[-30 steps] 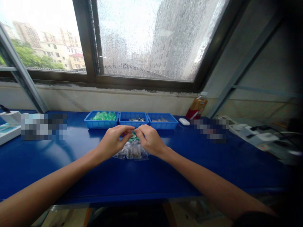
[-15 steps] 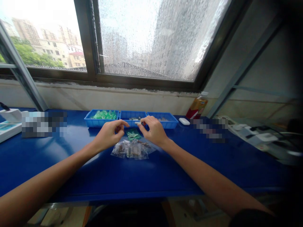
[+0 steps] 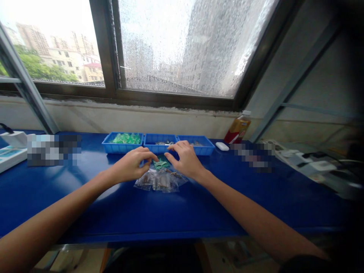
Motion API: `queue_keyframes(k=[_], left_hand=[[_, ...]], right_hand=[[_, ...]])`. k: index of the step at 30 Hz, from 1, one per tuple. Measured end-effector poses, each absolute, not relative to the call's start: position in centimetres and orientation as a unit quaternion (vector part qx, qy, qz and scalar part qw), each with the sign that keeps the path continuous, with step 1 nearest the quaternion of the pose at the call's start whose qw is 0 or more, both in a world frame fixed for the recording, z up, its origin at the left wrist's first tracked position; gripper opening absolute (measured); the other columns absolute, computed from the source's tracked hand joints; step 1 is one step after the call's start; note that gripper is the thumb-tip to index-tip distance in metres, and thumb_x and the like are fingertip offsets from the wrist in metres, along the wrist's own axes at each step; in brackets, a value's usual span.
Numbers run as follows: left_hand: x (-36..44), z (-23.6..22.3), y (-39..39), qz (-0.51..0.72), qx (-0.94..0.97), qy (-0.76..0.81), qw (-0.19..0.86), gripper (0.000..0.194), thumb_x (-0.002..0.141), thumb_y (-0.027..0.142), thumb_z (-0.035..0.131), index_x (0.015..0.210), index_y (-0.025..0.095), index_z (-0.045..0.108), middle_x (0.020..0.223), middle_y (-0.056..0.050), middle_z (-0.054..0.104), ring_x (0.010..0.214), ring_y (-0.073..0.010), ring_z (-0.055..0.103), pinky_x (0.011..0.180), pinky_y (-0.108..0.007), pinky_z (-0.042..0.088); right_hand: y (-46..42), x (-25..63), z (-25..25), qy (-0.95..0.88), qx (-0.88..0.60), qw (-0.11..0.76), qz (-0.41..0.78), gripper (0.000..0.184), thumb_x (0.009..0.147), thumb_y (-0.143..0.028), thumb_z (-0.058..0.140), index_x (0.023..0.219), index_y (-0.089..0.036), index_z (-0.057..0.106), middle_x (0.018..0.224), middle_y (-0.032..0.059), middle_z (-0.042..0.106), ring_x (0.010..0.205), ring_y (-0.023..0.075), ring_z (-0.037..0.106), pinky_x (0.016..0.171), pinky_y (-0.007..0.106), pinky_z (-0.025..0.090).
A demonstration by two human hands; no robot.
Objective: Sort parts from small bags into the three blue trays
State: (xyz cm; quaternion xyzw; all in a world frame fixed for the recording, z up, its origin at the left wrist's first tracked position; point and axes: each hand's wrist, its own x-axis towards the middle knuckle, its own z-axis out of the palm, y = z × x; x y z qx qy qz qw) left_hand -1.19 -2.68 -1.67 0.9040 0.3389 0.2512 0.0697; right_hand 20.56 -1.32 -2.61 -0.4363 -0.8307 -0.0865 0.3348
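Observation:
My left hand (image 3: 133,165) hovers at the left edge of a small green packet (image 3: 161,163), fingers curled and the thumb apart. Nothing shows in its grasp. Across from it, my right hand (image 3: 186,161) has thumb and index finger spread, with the fingertips in front of the middle blue bin (image 3: 159,138). A small pale spot lies at the index fingertip; I cannot tell what it is. Below the green packet, several clear plastic bags (image 3: 162,182) with brownish, stick-like pieces lie in a pile on the blue table (image 3: 159,216).
The left blue bin (image 3: 122,148) holds green packets; the right blue bin (image 3: 203,149) holds small pieces. A white case (image 3: 222,146) and a bottle (image 3: 238,129) stand at the right, near power strips (image 3: 315,165). A white device (image 3: 13,151) sits at far left.
The small pale piece that was between my right thumb and fingers no longer shows there; those fingers have spread. My left hand has shifted slightly right, towards the green packet.

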Motion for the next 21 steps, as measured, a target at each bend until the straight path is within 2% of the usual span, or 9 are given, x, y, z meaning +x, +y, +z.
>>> queue_keyframes(k=[2,5,8,12,15,18,21], left_hand=[[-1.8,-1.6,-2.5,0.194,0.932,0.297,0.077,0.03,0.074,0.015,0.054,0.101,0.021,0.063,0.092,-0.004,0.061,0.088,-0.0183,0.055,0.08,-0.03,0.042],[-2.1,-1.9,-2.2,0.173,0.938,0.293,0.07,0.018,0.078,0.019,0.053,0.091,0.021,0.065,0.089,-0.004,0.062,0.085,-0.0174,0.056,0.077,-0.028,0.042],[-1.7,-2.1,-2.0,0.232,0.914,0.322,0.08,0.014,0.082,0.02,0.049,0.079,0.018,0.062,0.076,-0.002,0.061,0.07,-0.013,0.056,0.065,-0.024,0.042],[-1.2,-1.7,-2.2,0.315,0.865,0.373,0.117,0.012,0.082,0.023,0.049,0.078,0.015,0.058,0.063,0.001,0.059,0.056,-0.009,0.052,0.052,-0.019,0.037],[-0.9,-1.5,-2.6,0.326,0.842,0.391,0.177,0.017,0.084,0.027,0.048,0.089,0.014,0.058,0.055,0.002,0.056,0.048,-0.0081,0.049,0.047,-0.019,0.036],[-0.8,-1.6,-2.7,0.342,0.828,0.386,0.22,0.026,0.084,0.027,0.048,0.105,0.013,0.055,0.058,0.003,0.056,0.05,-0.0086,0.05,0.049,-0.019,0.039],[-0.6,-2.1,-2.6,0.33,0.829,0.382,0.242,0.027,0.082,0.026,0.049,0.105,0.013,0.056,0.061,0.002,0.056,0.052,-0.0089,0.05,0.05,-0.019,0.04]], right_hand=[[-2.6,19.9,-2.4,-0.856,-0.406,0.314,-0.055,0.021,0.083,-0.036,0.052,0.087,-0.017,0.061,0.087,0.0073,0.062,0.088,0.0213,0.049,0.079,0.037,0.036],[-3.6,19.3,-2.5,-0.881,-0.368,0.296,-0.025,0.019,0.082,-0.034,0.055,0.088,-0.017,0.061,0.085,0.0066,0.061,0.086,0.0196,0.05,0.077,0.035,0.036],[-3.6,19.0,-2.8,-0.89,-0.347,0.297,0.012,0.021,0.078,-0.032,0.059,0.092,-0.016,0.06,0.082,0.0058,0.06,0.081,0.0181,0.05,0.075,0.033,0.038],[-3.3,18.7,-3.2,-0.867,-0.355,0.334,0.106,0.017,0.076,-0.028,0.06,0.089,-0.016,0.059,0.076,0.0029,0.059,0.073,0.0144,0.053,0.068,0.028,0.041],[-3.4,18.5,-3.1,-0.836,-0.366,0.372,0.171,0.007,0.078,-0.021,0.055,0.075,-0.016,0.057,0.07,0.0005,0.057,0.065,0.0111,0.051,0.061,0.025,0.04],[-3.2,18.5,-2.9,-0.788,-0.387,0.409,0.248,0.011,0.078,-0.022,0.052,0.07,-0.016,0.055,0.062,-0.0014,0.054,0.057,0.0096,0.047,0.055,0.024,0.038],[-2.9,18.6,-3.1,-0.734,-0.399,0.433,0.339,0.012,0.077,-0.026,0.053,0.071,-0.015,0.053,0.062,-0.0016,0.053,0.055,0.0096,0.049,0.053,0.024,0.04]])
